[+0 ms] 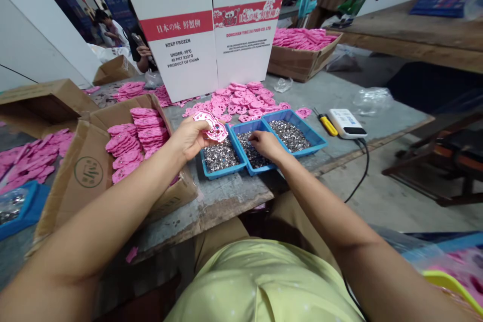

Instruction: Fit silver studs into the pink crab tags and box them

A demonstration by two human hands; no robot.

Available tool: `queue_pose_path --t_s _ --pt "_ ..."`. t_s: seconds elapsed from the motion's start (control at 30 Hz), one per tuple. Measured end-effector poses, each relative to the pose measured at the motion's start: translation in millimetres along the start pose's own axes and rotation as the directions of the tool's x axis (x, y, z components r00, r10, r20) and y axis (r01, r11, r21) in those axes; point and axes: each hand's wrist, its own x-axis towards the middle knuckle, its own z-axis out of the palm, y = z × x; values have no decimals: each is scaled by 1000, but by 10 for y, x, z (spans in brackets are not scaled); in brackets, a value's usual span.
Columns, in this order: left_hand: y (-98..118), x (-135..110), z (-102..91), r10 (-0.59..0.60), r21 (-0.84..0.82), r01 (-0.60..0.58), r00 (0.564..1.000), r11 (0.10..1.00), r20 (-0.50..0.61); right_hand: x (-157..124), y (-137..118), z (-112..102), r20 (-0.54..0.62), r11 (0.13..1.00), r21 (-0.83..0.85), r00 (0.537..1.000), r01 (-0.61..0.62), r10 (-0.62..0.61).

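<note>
My left hand point(189, 138) is closed on a flat pink plastic piece point(212, 127) and holds it over the left blue tray point(206, 171). My right hand point(265, 144) reaches into the middle blue tray point(245, 127), fingers curled down among small shiny metal bits point(252, 156); what they pinch is hidden. A third blue tray point(310, 134) of the same metal bits lies to the right. Loose pink pieces point(245, 99) are heaped just beyond the trays.
An open cardboard box point(85, 171) with stacked pink pieces sits at my left. A tall white carton point(206, 25) stands behind. A box of pink pieces point(302, 58) lies far right. A yellow-handled tool point(326, 124) and a white device point(347, 123) rest right of the trays. Another person point(140, 45) sits behind.
</note>
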Motion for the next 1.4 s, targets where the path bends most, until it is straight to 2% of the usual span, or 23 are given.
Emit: queue_pose_path --t_s 0.1,0.23,0.3,0.37,0.4,0.47,0.53,0.63,0.73,0.93,1.07,1.27,1.4 --pt "39 -46 39 -14 -18 13 999 1000 -51 39 46 17 -43 990 141 999 -4 10" --pt "43 -109 82 -30 -28 29 999 999 -12 43 87 -2 -81 932 363 996 -4 36" --pt "22 -119 88 -39 -12 39 999 999 23 3 68 -41 -65 790 613 997 12 35" --pt "-4 -104 79 -56 9 56 998 998 37 -65 7 -101 -31 552 833 1000 26 -2" --pt "-15 -90 69 -68 19 68 997 998 39 -105 -39 -136 -16 449 893 999 27 -28" --pt "-34 -56 43 -97 34 95 994 995 50 -189 -153 -211 3 347 937 997 23 -74" --pt "-48 -32 17 -107 48 103 991 994 80 -267 -278 -279 10 302 953 995 20 -97" --pt "-77 -41 5 -65 88 53 987 995 147 -351 -442 -341 0 286 958 992 36 -126" --pt "-119 -91 37 17 137 -42 983 990 181 -391 -556 -349 -43 321 943 987 92 -158" --pt "-174 -128 109 205 236 -226 973 945 107 -393 -707 -304 -89 406 900 980 157 -181" --pt "-176 -117 110 278 306 -288 958 907 76 -377 -769 -310 -90 418 893 976 167 -197" --pt "-150 -128 126 291 341 -298 954 891 75 -372 -783 -346 -105 440 877 972 191 -212" --pt "-135 -121 138 370 380 -367 927 849 67 -383 -823 -355 -114 451 868 967 207 -226"
